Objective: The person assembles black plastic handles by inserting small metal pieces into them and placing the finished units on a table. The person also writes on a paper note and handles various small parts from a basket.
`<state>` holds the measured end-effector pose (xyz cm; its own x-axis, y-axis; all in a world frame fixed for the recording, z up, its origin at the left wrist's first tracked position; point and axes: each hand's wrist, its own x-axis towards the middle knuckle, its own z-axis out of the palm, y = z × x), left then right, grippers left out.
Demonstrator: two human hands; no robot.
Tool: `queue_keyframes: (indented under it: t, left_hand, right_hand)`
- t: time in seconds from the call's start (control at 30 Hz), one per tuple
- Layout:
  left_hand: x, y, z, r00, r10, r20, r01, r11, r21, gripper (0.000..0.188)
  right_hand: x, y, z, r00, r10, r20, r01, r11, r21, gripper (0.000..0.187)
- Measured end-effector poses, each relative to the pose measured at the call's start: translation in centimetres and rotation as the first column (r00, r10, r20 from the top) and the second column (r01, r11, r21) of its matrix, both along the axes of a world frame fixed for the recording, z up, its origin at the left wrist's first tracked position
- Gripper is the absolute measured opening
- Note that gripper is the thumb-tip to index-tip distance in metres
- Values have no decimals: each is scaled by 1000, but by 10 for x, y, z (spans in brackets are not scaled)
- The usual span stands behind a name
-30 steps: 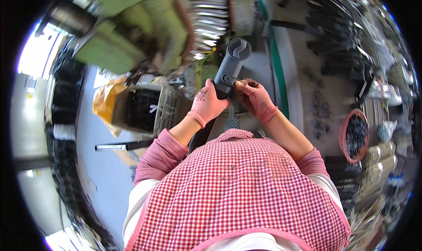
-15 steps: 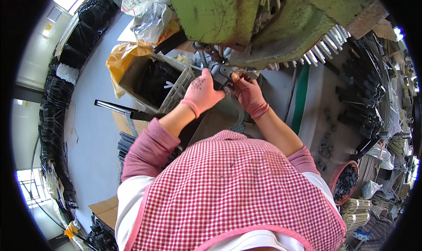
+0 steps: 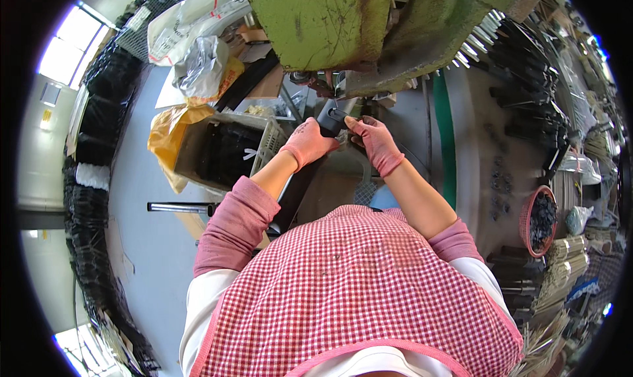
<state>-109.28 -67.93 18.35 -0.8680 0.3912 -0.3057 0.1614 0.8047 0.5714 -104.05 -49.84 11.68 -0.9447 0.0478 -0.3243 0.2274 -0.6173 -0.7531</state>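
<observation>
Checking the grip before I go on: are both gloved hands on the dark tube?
Yes, the left hand and right hand both clasp the dark tube under the green machine.

Both gloved hands [image 3: 339, 143] grip a dark tube [image 3: 331, 116].

Dark tube [image 3: 331, 118]: lower end was covered by both gloved hands, upper end ran under the green machine [image 3: 343, 21].
Crate [image 3: 227, 151] contents: dark, too dim to identify.
Red basket [image 3: 539, 220] pieces: too small to tell.
</observation>
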Motion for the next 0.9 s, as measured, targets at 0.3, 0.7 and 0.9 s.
queue_keyframes:
  t: [0.3,0.7,0.9]
  left_hand:
    - [-2,-3,-8,998,23,62,-26,998,52,63]
    - [-14,-15,25,978,-172,116,106,896,432,41]
    - [71,-26,42,743,-367,560,83,881,466,40]
  right_hand:
    - [1,6,-4,1000,-4,-17,1,984,-179,5]
    - [2,-18,31,955,-148,-257,139,989,-53,28]
    - [67,57,22,940,-341,19,328,887,-324,23]
